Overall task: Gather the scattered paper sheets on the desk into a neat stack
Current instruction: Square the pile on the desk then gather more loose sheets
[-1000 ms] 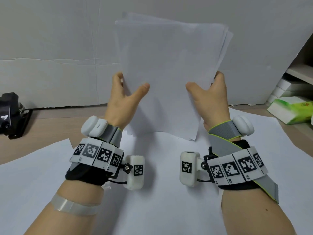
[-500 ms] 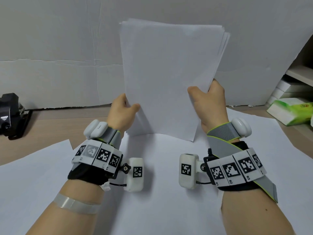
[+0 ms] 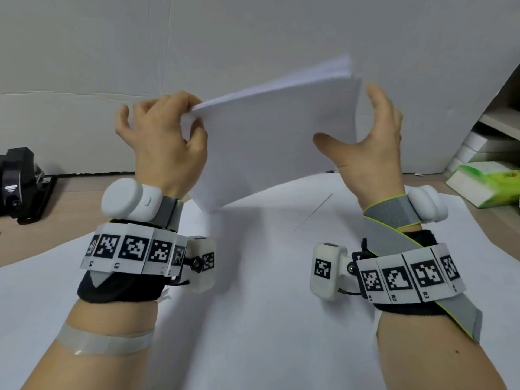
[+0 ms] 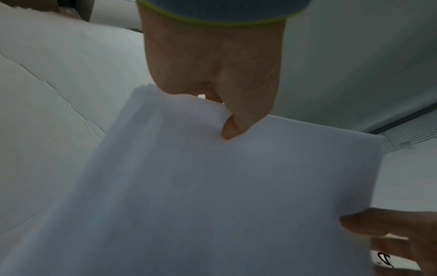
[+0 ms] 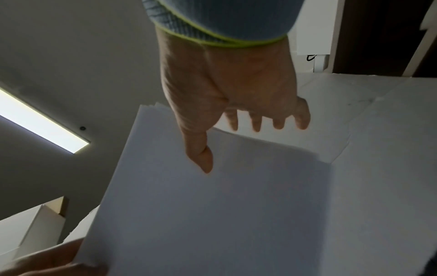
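A stack of white paper sheets (image 3: 270,142) hangs in the air above the desk, turned sideways and tilted, its edges nearly flush. My left hand (image 3: 168,142) pinches the stack's left end with curled fingers. In the left wrist view the thumb (image 4: 232,128) presses on the near face of the stack (image 4: 212,186). My right hand (image 3: 365,136) holds the right end. Its thumb (image 5: 201,158) lies on the near face of the stack (image 5: 212,214) and its fingers (image 5: 279,121) reach behind the edge.
Large white sheets (image 3: 253,291) cover the wooden desk (image 3: 56,220) under my hands. A black desk device (image 3: 19,181) sits at the far left. A green-and-white pack (image 3: 486,181) and white boxes (image 3: 484,147) lie at the right by a shelf. A white wall panel (image 3: 253,38) stands close behind.
The stack went from standing upright to lying sideways and tilted. My left hand rose to its upper left end, my right hand shifted to the right end. The fanned edges closed up.
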